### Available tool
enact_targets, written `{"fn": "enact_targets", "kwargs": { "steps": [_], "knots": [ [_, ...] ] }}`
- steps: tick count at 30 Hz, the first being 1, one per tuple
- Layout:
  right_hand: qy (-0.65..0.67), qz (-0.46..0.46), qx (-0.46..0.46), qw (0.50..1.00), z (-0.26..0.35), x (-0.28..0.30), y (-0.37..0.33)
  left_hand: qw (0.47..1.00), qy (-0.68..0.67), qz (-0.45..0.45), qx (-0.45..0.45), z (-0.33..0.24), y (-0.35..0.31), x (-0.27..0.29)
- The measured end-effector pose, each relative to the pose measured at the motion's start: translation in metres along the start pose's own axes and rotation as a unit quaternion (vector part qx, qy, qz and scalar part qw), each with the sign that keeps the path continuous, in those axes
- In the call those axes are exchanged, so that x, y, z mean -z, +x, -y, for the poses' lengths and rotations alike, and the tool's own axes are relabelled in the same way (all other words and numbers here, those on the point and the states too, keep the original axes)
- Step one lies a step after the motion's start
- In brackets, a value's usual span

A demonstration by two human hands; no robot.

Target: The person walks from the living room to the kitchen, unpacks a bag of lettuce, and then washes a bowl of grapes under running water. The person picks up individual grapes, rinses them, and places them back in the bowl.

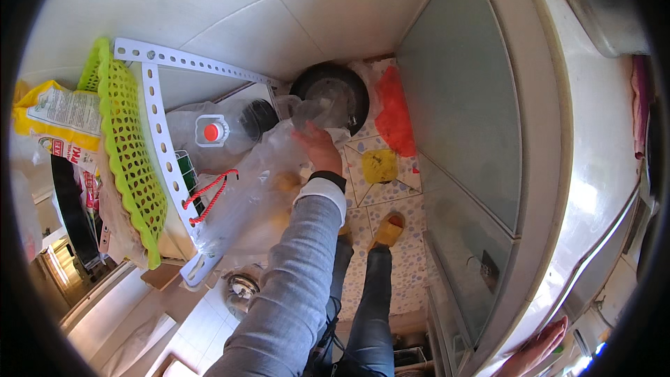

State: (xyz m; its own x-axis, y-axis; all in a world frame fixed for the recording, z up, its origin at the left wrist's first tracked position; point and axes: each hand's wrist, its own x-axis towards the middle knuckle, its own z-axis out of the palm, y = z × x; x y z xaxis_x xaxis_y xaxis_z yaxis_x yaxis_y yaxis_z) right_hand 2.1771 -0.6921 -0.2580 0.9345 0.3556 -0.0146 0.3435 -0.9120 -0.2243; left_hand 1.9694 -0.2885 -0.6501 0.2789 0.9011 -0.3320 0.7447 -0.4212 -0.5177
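My left hand, in a grey sleeve with a dark band at the wrist, reaches down to a large clear plastic bag. Its fingers are closed on the film, though the tips are partly hidden. The bag hangs beside a metal shelf frame, with something yellowish showing dimly through it. Just beyond the fingers stands a black round bin with clear plastic in it. At the lower right, my right hand lies by the white counter edge, fingers stretched out; only part of it shows.
A perforated white shelf frame holds a green plastic basket and a clear jug with a red cap. Red cord loops off it. A red bag and a yellow cloth-like piece lie on the floor. Grey cabinet doors stand right.
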Motion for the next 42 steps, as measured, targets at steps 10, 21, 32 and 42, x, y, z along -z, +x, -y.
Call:
{"fn": "enact_targets", "kwargs": {
  "steps": [10, 21, 32, 42],
  "knots": [
    [-0.054, -0.025, -0.029, 0.998, 0.013, -0.002, 0.004, 0.951, -0.116, 0.274, -0.081, -0.037, -0.037, -0.014],
    [0.414, -0.083, -0.211, 0.882, 0.011, -0.014, 0.011, 0.942, -0.316, 0.067, -0.092, -0.057, -0.074, 0.054],
    [0.521, -0.104, -0.183, 0.827, 0.007, -0.017, 0.009, 0.852, -0.387, 0.167, -0.309, 0.067, -0.066, 0.197],
    [0.598, -0.004, -0.038, 0.8, 0.048, 0.033, -0.013, 0.128, -0.868, 0.478, 0.048, 0.173, -0.178, 0.27]
  ]
}}
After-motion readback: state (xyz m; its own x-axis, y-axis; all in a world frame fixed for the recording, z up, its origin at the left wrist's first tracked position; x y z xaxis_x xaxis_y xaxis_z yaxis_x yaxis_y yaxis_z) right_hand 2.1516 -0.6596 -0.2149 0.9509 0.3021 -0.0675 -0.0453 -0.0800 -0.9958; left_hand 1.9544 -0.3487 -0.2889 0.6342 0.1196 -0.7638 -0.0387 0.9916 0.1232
